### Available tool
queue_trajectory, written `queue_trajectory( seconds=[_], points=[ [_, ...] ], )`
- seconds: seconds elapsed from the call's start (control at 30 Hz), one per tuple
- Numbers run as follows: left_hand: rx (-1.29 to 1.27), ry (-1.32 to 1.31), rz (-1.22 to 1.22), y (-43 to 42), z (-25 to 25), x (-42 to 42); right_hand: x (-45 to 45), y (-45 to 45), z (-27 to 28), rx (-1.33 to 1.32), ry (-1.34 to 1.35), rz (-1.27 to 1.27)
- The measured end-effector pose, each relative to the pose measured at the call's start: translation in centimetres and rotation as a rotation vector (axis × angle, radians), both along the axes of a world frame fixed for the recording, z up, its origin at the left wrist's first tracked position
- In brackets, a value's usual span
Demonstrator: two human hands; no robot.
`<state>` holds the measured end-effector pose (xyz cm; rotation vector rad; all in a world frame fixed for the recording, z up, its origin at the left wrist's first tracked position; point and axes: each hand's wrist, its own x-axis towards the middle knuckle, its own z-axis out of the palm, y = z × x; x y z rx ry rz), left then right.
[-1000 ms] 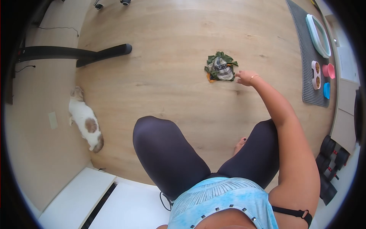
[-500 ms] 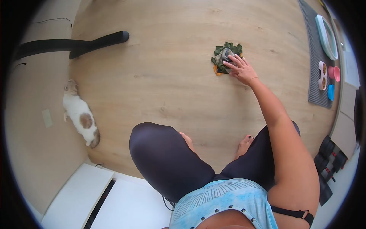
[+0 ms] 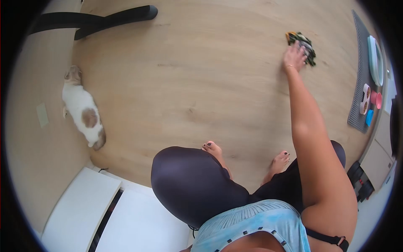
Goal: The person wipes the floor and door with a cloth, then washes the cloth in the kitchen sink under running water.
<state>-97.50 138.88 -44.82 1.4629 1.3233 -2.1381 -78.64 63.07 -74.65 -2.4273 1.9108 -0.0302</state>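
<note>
My right hand is stretched far out over the wood floor, pressing down on a crumpled cloth. The cloth is patterned in dark green, black and whitish grey, with an orange patch at its upper left corner. My fingers grip its near side, a little smeared by motion, and the cloth lies bunched against the floor under them. My left hand is out of view.
A white cat with brownish patches lies along the left wall. A black crossed stand leg is at the upper left. At right, a grey mat holds pet bowls. White drawers stand near my left leg.
My right hand and the cloth have swept to the right across the floor. The cloth has turned and looks more bunched, its orange patch now at the upper left. The view has shifted too.
</note>
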Motion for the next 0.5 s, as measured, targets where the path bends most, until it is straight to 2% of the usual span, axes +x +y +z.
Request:
queue_trajectory(
  seconds=[0.13,0.17,0.2,0.23,0.33,0.37,0.4,0.43,0.47,0.5],
  points=[
    [-0.067,0.202,-0.024,2.2,0.6,-0.1,14.7,14.4,2.2,-0.03,-0.132,0.649],
    [-0.108,0.286,-0.039,2.8,0.6,0.1,16.9,19.0,4.0,0.014,-0.027,0.865],
    [-0.167,0.395,-0.05,3.5,0.6,0.6,17.9,23.4,5.4,0.122,-0.085,1.079],
    [-0.238,0.499,-0.064,3.9,0.4,1.3,17.3,31.5,6.4,0.298,-0.057,1.45],
    [-0.436,0.747,-0.134,3.5,-0.7,7.7,11.6,36.4,6.3,0.432,-0.103,1.765],
    [-0.435,0.728,-0.155,0.1,-0.4,12.4,9.6,35.1,6.2,0.417,-0.133,1.742],
    [-0.374,0.75,-0.189,2.6,-2.4,13.6,7.8,33.2,5.9,0.405,-0.164,1.716],
    [-0.317,0.662,-0.421,2.2,-3.6,16.4,6.5,30.3,5.9,0.436,-0.228,1.572],
    [-0.348,0.469,-0.588,4.6,-6.3,18.3,5.7,26.8,6.8,0.394,-0.132,1.419],
    [-0.23,0.317,-0.568,4.6,-8.4,21.8,5.2,23.6,6.3,0.209,-0.087,1.244]
  ],
)
